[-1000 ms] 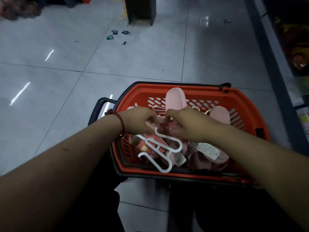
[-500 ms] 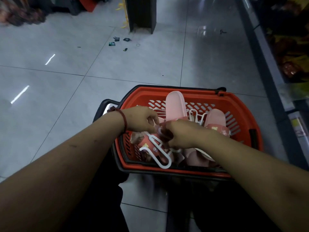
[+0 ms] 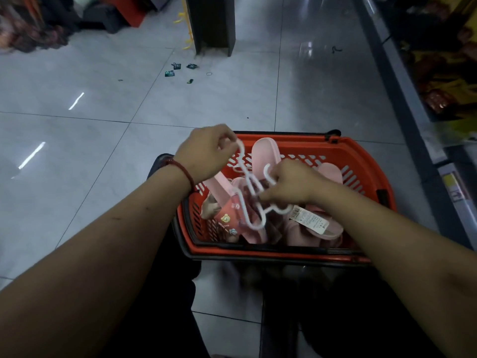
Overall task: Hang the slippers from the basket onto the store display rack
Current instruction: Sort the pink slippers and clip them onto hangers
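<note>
An orange basket on the tiled floor holds several pink slippers on white plastic hangers. My left hand pinches the hook of one white hanger and holds it above the basket's left side, with a pink slipper pair hanging from it. My right hand grips a second white hanger that is tangled with the first. More pink slippers stand against the far wall, and one with a price tag lies under my right wrist.
A dark pillar base stands ahead, with small scraps on the grey floor tiles near it. A low shelf unit with packaged goods runs along the right. Dark goods lie at the top left.
My left hand has risen up and back with the hanger hook, lifting a slipper pair partly out of the basket. My right hand stays low on the other hanger.
</note>
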